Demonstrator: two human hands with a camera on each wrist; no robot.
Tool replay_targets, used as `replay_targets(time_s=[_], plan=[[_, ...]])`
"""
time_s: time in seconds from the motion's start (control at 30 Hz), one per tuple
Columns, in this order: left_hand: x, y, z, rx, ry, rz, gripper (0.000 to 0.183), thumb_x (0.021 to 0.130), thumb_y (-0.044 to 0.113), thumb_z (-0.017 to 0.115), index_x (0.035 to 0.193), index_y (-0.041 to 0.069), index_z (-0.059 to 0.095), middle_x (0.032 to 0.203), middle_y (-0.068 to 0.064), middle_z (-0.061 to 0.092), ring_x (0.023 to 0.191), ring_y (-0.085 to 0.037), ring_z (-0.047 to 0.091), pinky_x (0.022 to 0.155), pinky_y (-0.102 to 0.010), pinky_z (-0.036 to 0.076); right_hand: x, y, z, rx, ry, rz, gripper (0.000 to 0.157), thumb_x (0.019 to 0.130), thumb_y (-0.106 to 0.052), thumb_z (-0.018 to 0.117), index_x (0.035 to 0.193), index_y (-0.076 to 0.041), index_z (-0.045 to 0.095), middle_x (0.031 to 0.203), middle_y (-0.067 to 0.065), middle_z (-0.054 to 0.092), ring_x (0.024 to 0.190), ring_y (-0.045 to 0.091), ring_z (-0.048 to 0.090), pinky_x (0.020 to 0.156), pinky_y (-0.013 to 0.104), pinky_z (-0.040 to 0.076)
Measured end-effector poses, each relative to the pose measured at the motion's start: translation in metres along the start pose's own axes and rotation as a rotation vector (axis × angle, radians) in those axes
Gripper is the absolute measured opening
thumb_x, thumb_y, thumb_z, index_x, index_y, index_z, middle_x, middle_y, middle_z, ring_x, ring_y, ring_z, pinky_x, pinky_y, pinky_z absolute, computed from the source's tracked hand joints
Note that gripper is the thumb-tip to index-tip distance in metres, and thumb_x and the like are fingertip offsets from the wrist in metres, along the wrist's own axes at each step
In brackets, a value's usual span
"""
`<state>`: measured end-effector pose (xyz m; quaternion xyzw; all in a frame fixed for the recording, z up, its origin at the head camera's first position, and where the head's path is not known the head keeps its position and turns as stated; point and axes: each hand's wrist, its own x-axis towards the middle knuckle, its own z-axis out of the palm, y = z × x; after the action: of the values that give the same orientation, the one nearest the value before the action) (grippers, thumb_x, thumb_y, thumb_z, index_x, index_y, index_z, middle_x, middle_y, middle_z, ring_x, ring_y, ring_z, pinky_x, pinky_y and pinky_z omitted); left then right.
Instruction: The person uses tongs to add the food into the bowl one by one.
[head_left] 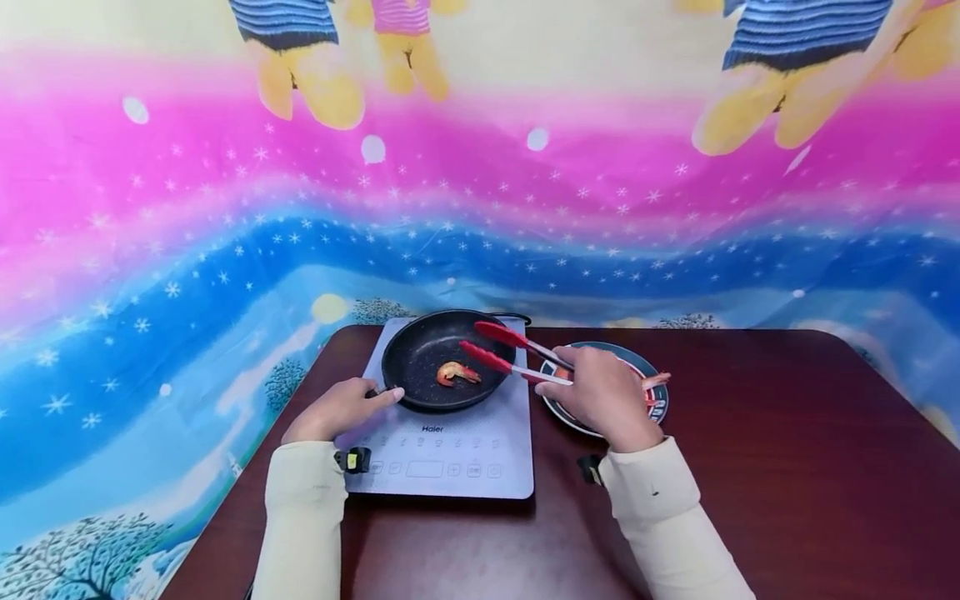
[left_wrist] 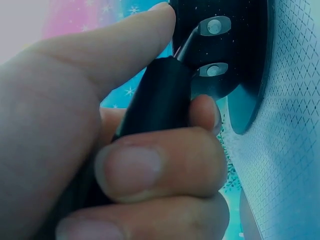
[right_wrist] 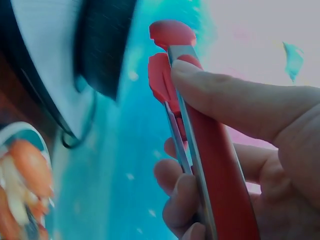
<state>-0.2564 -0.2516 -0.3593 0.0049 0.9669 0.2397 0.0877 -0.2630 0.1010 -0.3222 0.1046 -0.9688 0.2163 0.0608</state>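
A black frying pan (head_left: 420,358) sits on a white induction cooktop (head_left: 465,458), tilted a little toward me. One orange shrimp (head_left: 457,373) lies inside it. My left hand (head_left: 341,410) grips the pan's black handle (left_wrist: 159,95), with the thumb up by the rim. In my right hand (head_left: 600,392) are tongs (head_left: 525,369) with red tips, held over the pan's right side. Their two arms stand apart in the head view, with nothing between the tips. Under and behind the right hand is a plate (head_left: 577,423) with more shrimp (head_left: 654,381), partly hidden.
The brown table (head_left: 765,467) extends right of the plate. A black cord (head_left: 517,317) runs behind the pan at the cooktop's back edge. A colourful printed cloth (head_left: 480,192) hangs just behind the table and along its left side.
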Motion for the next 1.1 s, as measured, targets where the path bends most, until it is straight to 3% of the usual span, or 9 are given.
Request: replay_targets(time_s=[0.23,0.37,0.6,0.8,0.9,1.0,1.1], plan=[[-0.006,-0.002,-0.002,0.016,0.000,-0.011,0.053,0.094,0.057,0.051,0.090,0.005,0.061,0.069,-0.005,0.046,0.070,-0.020,0.050,0.064,-0.035,0.038,-0.015,0.034,-0.041,0.051,0.035,0.006,0.068,0.076,-0.052,0.077,0.130,-0.015,0.062,0.095,0.009,0.067,0.079,0.025,0.055,0.059,0.037,0.043],[-0.007,-0.004,-0.003,0.022,-0.006,-0.015,0.054,0.093,0.058,0.051,0.093,0.005,0.062,0.070,-0.005,0.046,0.071,-0.020,0.050,0.064,-0.036,0.038,-0.022,0.056,-0.058,0.036,-0.020,0.042,0.075,0.077,-0.054,0.075,0.136,-0.012,0.055,0.109,0.015,0.065,0.089,0.028,0.056,0.063,0.039,0.046],[-0.001,0.001,0.002,0.019,-0.017,0.016,0.056,0.092,0.060,0.051,0.094,0.005,0.063,0.071,-0.005,0.049,0.073,-0.020,0.051,0.065,-0.036,0.039,-0.028,0.089,-0.069,0.010,-0.147,0.085,0.077,0.078,-0.053,0.074,0.137,-0.007,0.054,0.115,0.020,0.062,0.097,0.032,0.056,0.067,0.042,0.047],[-0.002,0.001,0.000,0.016,-0.012,0.012,0.056,0.093,0.059,0.051,0.093,0.004,0.062,0.071,-0.006,0.050,0.072,-0.020,0.051,0.066,-0.036,0.039,-0.026,0.094,-0.061,0.060,-0.297,0.090,0.074,0.076,-0.050,0.076,0.129,-0.001,0.058,0.103,0.009,0.065,0.093,0.025,0.056,0.070,0.040,0.048],[-0.002,0.001,0.001,0.011,-0.012,0.008,0.055,0.093,0.058,0.052,0.094,0.005,0.062,0.073,-0.006,0.051,0.073,-0.021,0.051,0.066,-0.036,0.039,-0.025,0.093,-0.055,0.103,-0.351,0.109,0.065,0.076,-0.048,0.078,0.121,-0.003,0.063,0.091,0.004,0.065,0.083,0.021,0.056,0.067,0.036,0.047],[-0.003,0.002,0.002,0.004,-0.017,0.003,0.055,0.092,0.058,0.053,0.097,0.004,0.063,0.077,-0.008,0.055,0.075,-0.021,0.052,0.067,-0.037,0.041,-0.024,0.090,-0.051,0.116,-0.375,0.121,0.053,0.076,-0.047,0.078,0.109,-0.007,0.066,0.080,0.002,0.063,0.074,0.019,0.054,0.062,0.034,0.044],[-0.003,0.003,0.002,0.000,-0.016,0.000,0.056,0.092,0.058,0.053,0.101,0.004,0.064,0.083,-0.008,0.059,0.079,-0.022,0.053,0.069,-0.037,0.042,-0.023,0.088,-0.051,0.111,-0.370,0.135,0.055,0.075,-0.048,0.078,0.108,-0.006,0.065,0.078,0.003,0.062,0.072,0.019,0.054,0.060,0.034,0.043]])
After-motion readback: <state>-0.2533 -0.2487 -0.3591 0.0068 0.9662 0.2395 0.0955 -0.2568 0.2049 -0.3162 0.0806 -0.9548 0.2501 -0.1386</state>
